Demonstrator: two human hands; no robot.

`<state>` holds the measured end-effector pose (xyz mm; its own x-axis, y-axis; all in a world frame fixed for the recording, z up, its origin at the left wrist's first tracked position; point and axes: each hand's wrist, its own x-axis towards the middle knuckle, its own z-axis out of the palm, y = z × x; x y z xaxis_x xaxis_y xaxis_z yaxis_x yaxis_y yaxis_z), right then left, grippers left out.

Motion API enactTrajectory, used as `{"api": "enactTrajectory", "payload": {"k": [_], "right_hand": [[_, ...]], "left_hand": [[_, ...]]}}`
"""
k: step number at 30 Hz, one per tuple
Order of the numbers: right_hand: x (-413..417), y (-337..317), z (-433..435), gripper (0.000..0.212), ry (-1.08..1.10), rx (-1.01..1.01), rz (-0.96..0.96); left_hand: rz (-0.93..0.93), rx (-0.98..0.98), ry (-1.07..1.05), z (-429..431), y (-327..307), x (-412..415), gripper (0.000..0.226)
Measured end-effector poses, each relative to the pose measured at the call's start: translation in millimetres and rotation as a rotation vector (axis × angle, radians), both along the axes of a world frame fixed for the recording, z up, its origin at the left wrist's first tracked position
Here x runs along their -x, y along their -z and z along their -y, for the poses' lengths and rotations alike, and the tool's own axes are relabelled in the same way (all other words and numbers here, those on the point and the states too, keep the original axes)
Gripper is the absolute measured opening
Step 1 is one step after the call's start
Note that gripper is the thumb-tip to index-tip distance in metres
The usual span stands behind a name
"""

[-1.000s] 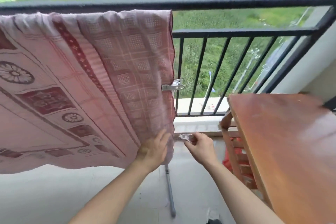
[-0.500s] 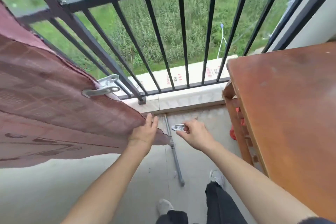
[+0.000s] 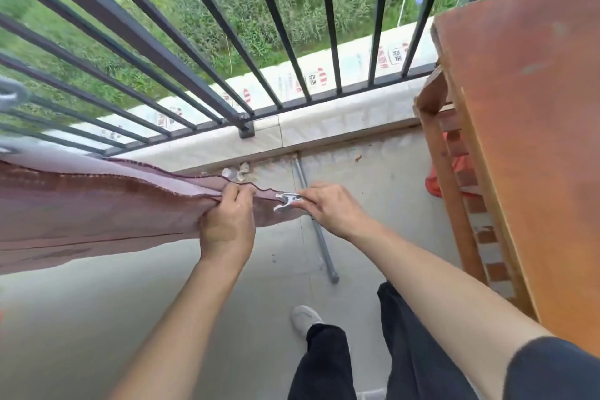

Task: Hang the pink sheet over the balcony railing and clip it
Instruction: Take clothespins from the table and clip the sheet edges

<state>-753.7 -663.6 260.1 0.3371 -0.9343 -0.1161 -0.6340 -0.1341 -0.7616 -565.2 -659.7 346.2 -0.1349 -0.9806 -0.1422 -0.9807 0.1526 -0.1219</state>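
Observation:
The pink sheet [image 3: 97,204] hangs from the black balcony railing [image 3: 181,52] and fills the left of the head view, seen edge-on from above. My left hand [image 3: 229,221] pinches the sheet's lower right edge into a fold. My right hand [image 3: 331,208] holds a metal clip [image 3: 287,201] with its jaws spread, right at the sheet's corner beside my left hand. Another metal clip [image 3: 11,96] shows at the far left edge, higher up on the sheet.
A brown wooden table [image 3: 526,127] stands close on the right, with something red [image 3: 435,182] under it. A grey metal rod [image 3: 315,224] lies on the concrete floor beneath my hands. Small debris sits by the ledge. My legs and a white shoe [image 3: 303,318] are below.
My view has tilted steeply down. My left hand has gathered the sheet's lower edge into a pinch, and my right hand has brought the clip leftward up to the sheet's corner.

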Motion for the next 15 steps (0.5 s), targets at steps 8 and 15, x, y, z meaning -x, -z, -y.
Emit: {"api": "enactTrajectory", "payload": {"k": [8, 15], "right_hand": [[-8.9, 16.3, 7.3, 0.032, -0.012, -0.103, 0.055], [3.4, 26.8, 4.6, 0.028, -0.015, -0.191, -0.003]], "left_hand": [[0.148, 0.001, 0.501, 15.4, -20.8, 18.4, 0.022], [0.393, -0.16, 0.673, 60.3, -20.4, 48.3, 0.053]]}}
